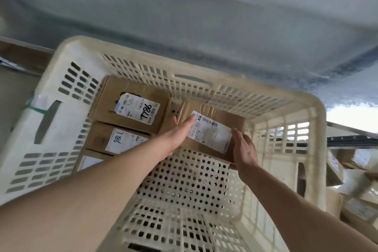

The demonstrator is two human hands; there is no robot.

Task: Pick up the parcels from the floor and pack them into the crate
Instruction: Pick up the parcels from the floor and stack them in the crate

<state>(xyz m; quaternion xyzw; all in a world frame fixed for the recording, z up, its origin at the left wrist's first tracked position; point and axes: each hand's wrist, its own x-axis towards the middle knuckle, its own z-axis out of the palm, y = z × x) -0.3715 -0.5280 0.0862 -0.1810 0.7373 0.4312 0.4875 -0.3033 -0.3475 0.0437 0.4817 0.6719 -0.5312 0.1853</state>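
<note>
A cream perforated plastic crate [315, 120] fills the view. Inside it, along the left wall, lie three cardboard parcels: one labelled 7786 [131, 106], a second [120, 139] below it, and a third [88, 161] partly hidden by my left forearm. A brown cardboard parcel with a white label [212, 131] sits at the far right of the crate floor. My left hand [178, 135] lies with straight fingers along its left side. My right hand [244, 150] holds its near right edge, fingers curled round the box.
More cardboard parcels [335, 172] lie on the floor outside the crate at the right. A grey wall [204, 16] rises behind the crate. The crate's perforated floor [184, 190] is bare in the near half.
</note>
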